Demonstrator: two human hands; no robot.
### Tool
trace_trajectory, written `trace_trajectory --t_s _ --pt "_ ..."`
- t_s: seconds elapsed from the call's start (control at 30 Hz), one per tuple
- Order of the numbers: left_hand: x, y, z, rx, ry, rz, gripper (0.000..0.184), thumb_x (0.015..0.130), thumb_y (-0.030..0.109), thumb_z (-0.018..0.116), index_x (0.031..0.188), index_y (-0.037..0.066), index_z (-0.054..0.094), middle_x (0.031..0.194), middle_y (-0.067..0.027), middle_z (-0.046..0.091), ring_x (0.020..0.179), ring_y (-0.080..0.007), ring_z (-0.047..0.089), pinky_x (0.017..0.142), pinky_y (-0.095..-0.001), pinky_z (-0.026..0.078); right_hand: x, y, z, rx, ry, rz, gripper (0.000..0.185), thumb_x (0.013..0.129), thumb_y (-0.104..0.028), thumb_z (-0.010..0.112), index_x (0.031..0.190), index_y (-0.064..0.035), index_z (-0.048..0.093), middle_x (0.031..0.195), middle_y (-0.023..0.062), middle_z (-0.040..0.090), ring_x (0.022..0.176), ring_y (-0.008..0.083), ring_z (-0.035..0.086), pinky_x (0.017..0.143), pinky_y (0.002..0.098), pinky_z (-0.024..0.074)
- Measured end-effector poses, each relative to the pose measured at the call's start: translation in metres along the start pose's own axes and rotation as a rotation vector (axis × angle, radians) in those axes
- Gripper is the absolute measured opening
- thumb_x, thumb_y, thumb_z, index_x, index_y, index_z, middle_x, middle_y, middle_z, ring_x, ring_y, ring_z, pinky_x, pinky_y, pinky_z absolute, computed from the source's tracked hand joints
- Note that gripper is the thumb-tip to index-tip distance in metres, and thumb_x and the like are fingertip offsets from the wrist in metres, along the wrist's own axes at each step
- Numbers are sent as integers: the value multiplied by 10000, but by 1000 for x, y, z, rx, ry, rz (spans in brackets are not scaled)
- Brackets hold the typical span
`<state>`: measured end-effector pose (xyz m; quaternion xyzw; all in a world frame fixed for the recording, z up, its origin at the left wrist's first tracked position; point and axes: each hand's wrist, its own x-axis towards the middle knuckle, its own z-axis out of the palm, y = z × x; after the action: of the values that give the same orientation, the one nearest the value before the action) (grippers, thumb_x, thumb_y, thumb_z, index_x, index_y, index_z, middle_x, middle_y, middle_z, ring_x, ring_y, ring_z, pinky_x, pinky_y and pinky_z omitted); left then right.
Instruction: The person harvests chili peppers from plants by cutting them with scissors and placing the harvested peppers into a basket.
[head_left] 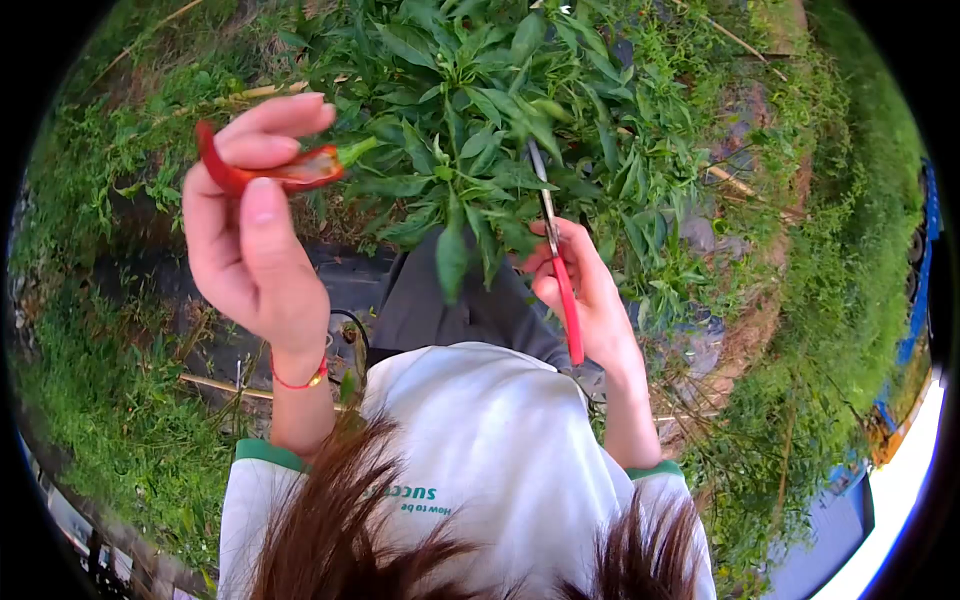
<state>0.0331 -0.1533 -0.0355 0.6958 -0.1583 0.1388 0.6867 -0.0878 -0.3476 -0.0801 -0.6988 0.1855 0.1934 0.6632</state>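
Note:
My left hand [255, 215] is raised at the left, thumb and fingers closed on a red chili pepper [310, 172]. The pepper has a green stem, a curved tip and a pale brownish damaged patch along its side. On the right, my right hand [590, 295] grips scissors [566, 300] by their red handles. Their metal blades point up into the leaves of a green pepper plant [470, 130], and the blade tips are partly hidden by foliage. The plant stands in front of me, between and beyond my hands.
Dark ground sheeting [340, 275] lies under the plant. Dry stalks [735, 180] and low weeds [840, 300] spread on both sides. Bare soil [775, 290] runs along the right. A blue structure [915, 310] stands at the far right edge.

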Motion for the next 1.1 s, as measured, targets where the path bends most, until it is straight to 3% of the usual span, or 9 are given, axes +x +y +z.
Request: trace_trajectory --t_s 0.03,0.1,0.3,0.4,0.5,0.67,0.83,0.9,1.1 --pt "4 3 0 -188 -28 -52 181 838 122 375 914 -28 442 922 -188 515 814 -221 538 778 -379 447 -5 -7 3 105 -33 -82 562 821 -432 497 1167 -14 353 882 94 512 753 126 489 702 233 394" --pt "7 15 -1 -498 -133 -280 163 841 123 360 885 -19 429 854 -132 482 718 -179 506 765 -373 455 -14 -13 6 460 -105 -113 570 807 -428 519 1182 -46 323 929 90 514 759 136 511 704 255 411" --pt "-20 41 -4 -412 -612 -730 149 716 78 566 763 38 431 779 -43 408 632 -66 367 549 -168 296 -55 -2 14 621 -35 -133 471 904 -449 190 1146 -73 340 949 127 512 813 182 517 735 315 403" --pt "-33 45 6 -448 -803 -995 160 679 9 610 784 29 491 721 6 441 582 -29 366 497 -154 276 -74 17 16 504 166 -245 447 888 -422 332 1151 -61 322 963 137 504 837 189 510 737 324 407" --pt "-38 43 29 -158 -1085 -836 61 722 43 594 759 26 549 614 1 513 513 -47 438 450 -180 305 -97 23 7 564 341 -170 729 725 -553 541 1182 -45 287 1015 153 493 856 195 513 749 326 407" --pt "-38 41 70 16 -1100 -517 75 791 73 528 828 15 559 689 -85 563 503 -187 489 478 -266 389 -119 19 2 469 722 -222 712 737 -443 604 1204 -18 277 1104 166 459 985 210 463 861 332 350" --pt "-20 45 86 -47 -1102 -341 84 794 21 494 848 -10 551 720 -90 521 614 -185 505 547 -257 396 -140 35 -5 169 1064 -302 606 709 -289 679 1142 -23 349 1159 166 443 1019 215 452 905 356 334" --pt "-2 40 93 65 -1096 -247 128 821 24 474 884 -27 573 724 -39 487 638 -92 445 557 -197 352 -146 45 -8 125 1133 -312 586 694 -291 695 1106 -15 383 1076 148 503 922 194 507 835 328 394" --pt "53 2 175 587 -1288 85 99 754 49 554 826 9 608 652 -70 515 541 -153 456 508 -264 356 -147 81 -30 348 900 -109 534 674 -243 716 1079 -12 457 749 49 587 640 101 544 612 218 437"
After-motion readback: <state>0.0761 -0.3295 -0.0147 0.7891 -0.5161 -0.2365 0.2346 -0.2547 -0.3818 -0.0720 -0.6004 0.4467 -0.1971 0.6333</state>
